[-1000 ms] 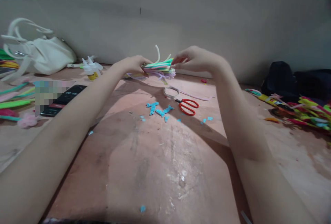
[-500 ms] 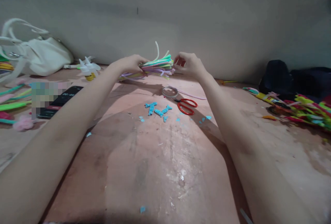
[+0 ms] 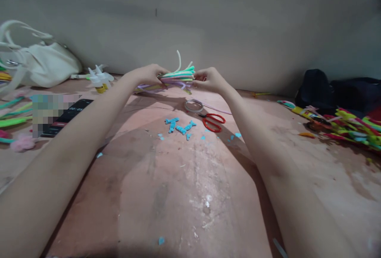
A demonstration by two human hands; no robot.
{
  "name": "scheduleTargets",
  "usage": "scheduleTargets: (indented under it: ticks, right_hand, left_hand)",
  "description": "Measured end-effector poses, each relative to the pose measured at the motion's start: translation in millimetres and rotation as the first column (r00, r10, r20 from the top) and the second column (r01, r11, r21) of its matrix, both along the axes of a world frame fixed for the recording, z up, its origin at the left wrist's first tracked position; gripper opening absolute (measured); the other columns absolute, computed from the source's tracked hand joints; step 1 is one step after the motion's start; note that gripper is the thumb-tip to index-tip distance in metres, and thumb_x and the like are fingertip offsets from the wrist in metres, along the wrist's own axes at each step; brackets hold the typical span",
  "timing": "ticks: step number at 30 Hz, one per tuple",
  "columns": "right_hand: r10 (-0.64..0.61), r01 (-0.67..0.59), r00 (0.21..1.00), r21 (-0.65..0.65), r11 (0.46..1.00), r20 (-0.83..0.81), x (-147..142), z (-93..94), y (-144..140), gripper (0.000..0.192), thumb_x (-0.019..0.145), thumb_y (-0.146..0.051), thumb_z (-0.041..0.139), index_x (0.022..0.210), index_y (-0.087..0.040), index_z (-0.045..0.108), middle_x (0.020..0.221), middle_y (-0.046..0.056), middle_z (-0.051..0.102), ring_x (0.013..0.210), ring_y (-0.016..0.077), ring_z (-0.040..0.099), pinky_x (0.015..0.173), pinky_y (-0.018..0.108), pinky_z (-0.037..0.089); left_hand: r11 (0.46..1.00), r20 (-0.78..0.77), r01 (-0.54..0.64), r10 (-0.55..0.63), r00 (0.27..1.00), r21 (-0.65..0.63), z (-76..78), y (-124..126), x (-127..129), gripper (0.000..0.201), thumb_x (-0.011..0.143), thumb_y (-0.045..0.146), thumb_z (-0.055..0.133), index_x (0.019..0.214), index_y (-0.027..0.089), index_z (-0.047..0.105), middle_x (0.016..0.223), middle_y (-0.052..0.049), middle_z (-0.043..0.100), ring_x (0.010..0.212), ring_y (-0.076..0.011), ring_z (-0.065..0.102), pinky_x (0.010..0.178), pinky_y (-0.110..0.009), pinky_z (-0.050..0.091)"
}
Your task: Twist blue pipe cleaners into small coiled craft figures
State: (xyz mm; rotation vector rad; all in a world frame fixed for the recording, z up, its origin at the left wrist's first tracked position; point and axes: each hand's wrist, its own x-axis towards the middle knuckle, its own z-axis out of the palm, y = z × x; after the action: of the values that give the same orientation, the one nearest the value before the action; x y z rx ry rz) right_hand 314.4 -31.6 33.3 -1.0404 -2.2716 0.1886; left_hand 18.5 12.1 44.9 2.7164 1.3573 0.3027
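Observation:
At the back of the table my left hand (image 3: 151, 74) is closed around a bundle of pastel pipe cleaners (image 3: 180, 74), in mint, white, pink and lilac. One white stem curls upward from it. My right hand (image 3: 208, 78) is at the bundle's right end, thumb and fingers pinched about the tips; its fingertips are partly hidden. Nearer me lie red-handled scissors (image 3: 213, 123), a roll of clear tape (image 3: 193, 106) and small twisted blue pipe cleaner pieces (image 3: 180, 127). A loose lilac pipe cleaner (image 3: 216, 108) stretches to the right behind the scissors.
On the left are a white bag (image 3: 50, 63), glue bottles (image 3: 99, 78), a phone (image 3: 68, 117) and a pink pompom (image 3: 23, 142). To the right lie bright pipe cleaners (image 3: 354, 129) and dark cloth (image 3: 315, 89). Blue scraps (image 3: 161, 241) dot the table (image 3: 166, 186).
My right hand has moved left and down, from just beside the bundle's tips onto them. My left hand still holds the bundle. The whole view has shifted slightly.

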Motion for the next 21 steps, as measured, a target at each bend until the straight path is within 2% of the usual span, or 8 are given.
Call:
scheduleTargets:
  ticks: [3, 9, 13, 17, 21]
  right_hand:
    - [0.020, -0.020, 0.999, -0.028, 0.999, 0.031, -0.5, -4.5, -0.2, 0.029, 0.087, -0.045, 0.081, 0.079, -0.018, 0.075, 0.063, -0.003, 0.054, 0.067, 0.0136, 0.044, 0.065, 0.030, 0.036]
    - [0.030, -0.032, 0.997, -0.023, 0.999, -0.073, -2.7, -13.4, 10.5, 0.021, 0.091, -0.033, 0.069, 0.075, -0.019, 0.072, 0.071, 0.002, 0.066, 0.069, 0.0167, 0.057, 0.066, 0.031, 0.043]
    - [-0.053, 0.055, 0.998, 0.091, 0.994, -0.028, -3.8, -10.4, 8.2, 0.016, 0.095, -0.030, 0.068, 0.091, -0.020, 0.080, 0.089, 0.005, 0.075, 0.081, 0.0182, 0.063, 0.072, 0.030, 0.044]
    - [-0.189, 0.168, 0.979, 0.213, 0.963, 0.082, -9.4, -5.2, -5.0, 0.024, 0.097, -0.024, 0.063, 0.107, -0.023, 0.085, 0.107, 0.008, 0.080, 0.090, 0.0212, 0.067, 0.071, 0.031, 0.040]
    - [-0.214, 0.180, 0.972, 0.279, 0.943, 0.098, -14.8, -7.0, -10.8, 0.036, 0.095, -0.016, 0.061, 0.119, -0.026, 0.086, 0.119, 0.009, 0.080, 0.095, 0.0223, 0.069, 0.073, 0.030, 0.040]
  left_hand:
    - [1.000, 0.011, 0.017, -0.017, 1.000, 0.001, -1.1, 0.5, 0.8, 0.078, 0.076, 0.050, 0.069, 0.149, 0.024, 0.072, 0.132, -0.004, 0.080, 0.116, -0.0277, 0.068, 0.097, -0.030, 0.048]
    - [1.000, 0.033, 0.025, -0.025, 0.999, -0.011, -3.8, 0.3, 1.6, 0.075, 0.077, 0.051, 0.071, 0.147, 0.024, 0.073, 0.130, -0.004, 0.081, 0.111, -0.0259, 0.068, 0.093, -0.029, 0.049]
    - [0.999, 0.039, 0.023, -0.022, 0.999, -0.031, -3.4, -3.0, 2.8, 0.074, 0.082, 0.054, 0.073, 0.149, 0.023, 0.072, 0.129, -0.003, 0.081, 0.110, -0.0247, 0.067, 0.094, -0.031, 0.049]
    - [1.000, 0.026, 0.006, -0.006, 1.000, -0.028, -3.8, -1.3, 4.2, 0.075, 0.078, 0.045, 0.073, 0.150, 0.024, 0.072, 0.132, -0.006, 0.081, 0.114, -0.0287, 0.069, 0.094, -0.031, 0.049]
    - [1.000, 0.011, 0.009, -0.009, 1.000, -0.016, -5.5, 2.5, 3.7, 0.073, 0.078, 0.048, 0.072, 0.149, 0.029, 0.073, 0.133, -0.005, 0.081, 0.114, -0.0283, 0.069, 0.094, -0.031, 0.050]
